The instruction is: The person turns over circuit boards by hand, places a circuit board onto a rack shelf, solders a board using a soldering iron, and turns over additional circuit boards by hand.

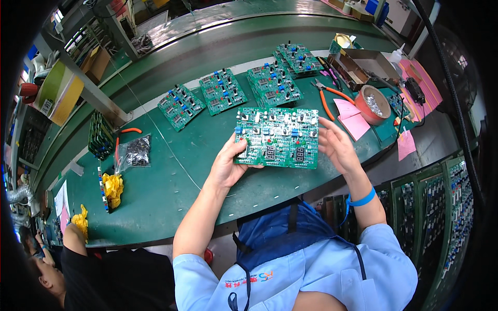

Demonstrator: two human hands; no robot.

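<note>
Circuit board, green and densely populated, was held up above the near side of the green worktable, its component face toward the camera, so its underside could not be seen. The left hand gripped it by the lower left corner, thumb on the face and other fingers mostly hidden beneath; the thumb partly covered the leftmost of three dark digit displays. The right hand was loosely spread at the right edge, and whether its fingertips touched the board or passed just behind it could not be told. A blue wristband circled the right wrist.

Beyond the held board, groups of similar boards lay in a row: a left stack, a second stack, a third stack with its near end close behind the held board in the view, and a far stack. Overlap made their layers hard to count. To the right were orange-handled pliers, pink paper and a round tub of shiny bits too small to identify. On the left, a clear bag held a dark, indistinct mass beside a crumpled yellow cloth. A co-worker in black was cut off at the lower left, and the dark rim swallowed part of the board racks at right.
</note>
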